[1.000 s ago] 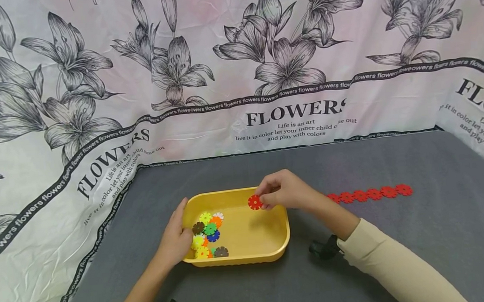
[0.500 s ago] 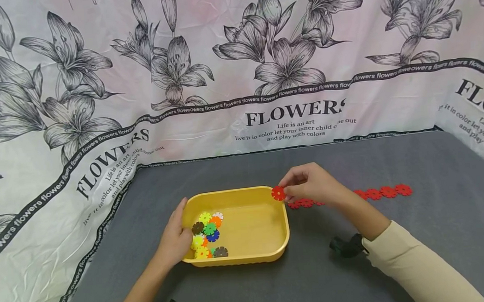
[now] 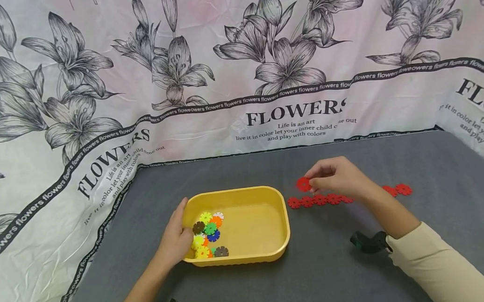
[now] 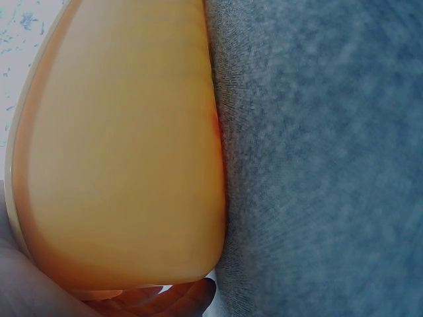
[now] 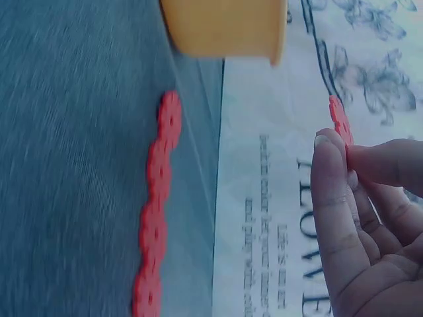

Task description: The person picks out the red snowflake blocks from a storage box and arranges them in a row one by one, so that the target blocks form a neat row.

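Observation:
A red snowflake disc (image 3: 303, 184) is pinched between the thumb and fingers of my right hand (image 3: 338, 179), raised above the table. Below it a row of red snowflake discs (image 3: 320, 200) lies on the grey cloth, partly hidden by the right hand and forearm. The right wrist view shows the pinched disc edge-on at the fingertips. My left hand (image 3: 175, 235) grips the left end of a yellow tray (image 3: 249, 259), thumb at the rim; in the left wrist view its fingers curl round the tray's outside. Several mixed-colour snowflake discs (image 3: 210, 228) lie in the tray's left part.
Grey cloth (image 3: 277, 289) covers the table. A white curtain (image 3: 207, 134) with flower prints and lettering stands along the back and sides. Black wrist cameras (image 3: 370, 242) are strapped to both wrists, close above the cloth.
My right hand has moved to the right with the red snowflake disc, from over the tray to above the red row. More of the row's left end shows. The left hand and tray stay put.

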A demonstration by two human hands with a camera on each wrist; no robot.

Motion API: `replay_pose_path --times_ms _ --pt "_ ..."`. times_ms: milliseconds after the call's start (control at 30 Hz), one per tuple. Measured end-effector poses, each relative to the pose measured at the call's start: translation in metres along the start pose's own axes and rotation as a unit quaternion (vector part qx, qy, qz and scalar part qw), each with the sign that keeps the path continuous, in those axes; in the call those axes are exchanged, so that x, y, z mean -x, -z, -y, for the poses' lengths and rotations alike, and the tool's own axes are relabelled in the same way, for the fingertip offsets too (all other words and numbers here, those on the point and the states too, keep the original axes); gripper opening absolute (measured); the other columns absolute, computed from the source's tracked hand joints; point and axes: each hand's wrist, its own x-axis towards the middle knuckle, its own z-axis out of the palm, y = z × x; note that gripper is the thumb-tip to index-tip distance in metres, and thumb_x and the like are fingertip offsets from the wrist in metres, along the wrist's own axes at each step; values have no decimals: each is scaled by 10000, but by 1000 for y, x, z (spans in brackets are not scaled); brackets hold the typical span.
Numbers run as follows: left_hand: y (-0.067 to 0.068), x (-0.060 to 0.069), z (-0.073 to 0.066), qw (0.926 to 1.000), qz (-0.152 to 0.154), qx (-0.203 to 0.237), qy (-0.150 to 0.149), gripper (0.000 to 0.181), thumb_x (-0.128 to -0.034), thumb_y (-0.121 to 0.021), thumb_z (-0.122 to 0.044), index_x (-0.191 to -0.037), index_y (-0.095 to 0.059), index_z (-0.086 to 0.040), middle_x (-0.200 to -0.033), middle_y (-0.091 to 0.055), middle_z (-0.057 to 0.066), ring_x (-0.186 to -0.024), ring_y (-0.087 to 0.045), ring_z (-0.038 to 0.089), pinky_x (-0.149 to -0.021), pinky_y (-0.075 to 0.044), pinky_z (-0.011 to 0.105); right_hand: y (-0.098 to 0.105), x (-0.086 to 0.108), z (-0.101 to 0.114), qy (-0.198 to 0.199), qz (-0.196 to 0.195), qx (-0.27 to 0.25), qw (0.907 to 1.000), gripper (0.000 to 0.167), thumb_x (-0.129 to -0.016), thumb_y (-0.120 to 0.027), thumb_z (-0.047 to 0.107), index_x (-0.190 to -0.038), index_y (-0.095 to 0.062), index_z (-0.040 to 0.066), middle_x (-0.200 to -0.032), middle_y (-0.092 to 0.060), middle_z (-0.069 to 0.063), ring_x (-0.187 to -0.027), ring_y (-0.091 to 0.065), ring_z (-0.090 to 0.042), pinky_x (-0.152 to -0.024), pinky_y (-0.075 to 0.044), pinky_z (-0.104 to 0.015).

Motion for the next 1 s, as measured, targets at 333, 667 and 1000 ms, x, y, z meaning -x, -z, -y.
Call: replay_pose_path --times_ms 333,667,1000 --pt "-1 0 -3 10000 22 32 -9 756 -874 -371 90 -1592 -149 4 -1614 -169 253 -1430 -254 422 -1133 -212 594 48 19 -25 -418 -416 309 9978 314 -953 -674 116 -1186 -644 -92 -985 -718 -159 -881 -716 -298 -818 -567 -373" --pt "-2 0 -1 10000 18 4 -5 755 -870 -366 90 -1588 -146 16 -1619 -162 244 -1444 -231 414 -1140 -199 585 96 40 -54 -877 -687 328 9932 400 -970 -647 124 -1261 -569 -139 -960 -720 -103 -845 -725 -255 -779 -577 -356" --pt "-1 0 0 10000 -31 -46 -80 753 -868 -365 91 -1587 -153 20 -1607 -176 267 -1433 -244 426 -1135 -209 592 137 54 -81 -1069 -721 310 9912 312 -971 -649 110 -1188 -637 -115 -930 -726 12 -812 -722 -187 -740 -558 -255"
